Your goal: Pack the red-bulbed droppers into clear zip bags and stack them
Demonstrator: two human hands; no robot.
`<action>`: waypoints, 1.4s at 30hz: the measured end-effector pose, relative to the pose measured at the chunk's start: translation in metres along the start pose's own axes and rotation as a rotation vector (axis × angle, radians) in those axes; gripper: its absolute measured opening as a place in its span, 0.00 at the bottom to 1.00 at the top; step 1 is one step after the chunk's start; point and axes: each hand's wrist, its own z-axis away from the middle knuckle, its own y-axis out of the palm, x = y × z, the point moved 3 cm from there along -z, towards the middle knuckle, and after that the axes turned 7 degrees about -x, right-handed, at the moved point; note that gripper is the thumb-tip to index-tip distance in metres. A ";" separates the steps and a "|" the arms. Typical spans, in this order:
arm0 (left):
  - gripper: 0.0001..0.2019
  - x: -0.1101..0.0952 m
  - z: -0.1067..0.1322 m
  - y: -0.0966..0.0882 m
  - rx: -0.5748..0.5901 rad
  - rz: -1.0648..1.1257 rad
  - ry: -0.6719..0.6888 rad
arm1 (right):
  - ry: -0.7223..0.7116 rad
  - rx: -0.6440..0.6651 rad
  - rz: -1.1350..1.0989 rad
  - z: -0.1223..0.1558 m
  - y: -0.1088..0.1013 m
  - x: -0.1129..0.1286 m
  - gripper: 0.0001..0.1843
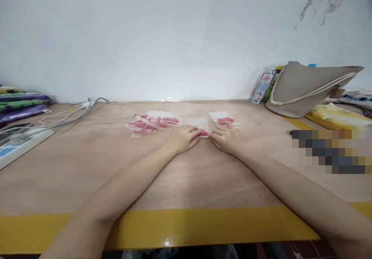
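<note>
A small clear plastic bag (197, 123) with pinkish-red pieces in it lies on the table between my hands. My left hand (183, 139) holds its left side, fingers closed over the edge. At the lower right corner, my right hand (226, 138) pinches the same bag with thumb and fingertips. Just beyond my right hand's fingers lies another bag (215, 115) with similar red pieces, partly covered by that hand. To the left, a loose pile of filled bags (151, 122) rests behind my left hand. What the red pieces are is too small to tell.
A white power strip (37, 138) with cables and purple-green packets (24, 106) are at left. A grey bag (305, 90), a carton (262, 88), a yellow tissue pack (334, 115) and a blurred dark object (328, 152) stand or lie at right. Yellow tape (186, 226) lines the front edge.
</note>
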 end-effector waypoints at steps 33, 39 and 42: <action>0.15 0.007 0.002 -0.012 -0.038 -0.239 0.203 | 0.099 -0.031 0.004 0.006 0.003 -0.006 0.11; 0.12 0.022 0.017 -0.021 -0.026 -0.248 0.185 | 0.083 -0.045 0.008 0.005 0.003 -0.004 0.11; 0.12 0.023 0.019 -0.019 -0.026 -0.244 0.165 | 0.108 -0.041 0.012 0.005 0.003 -0.003 0.11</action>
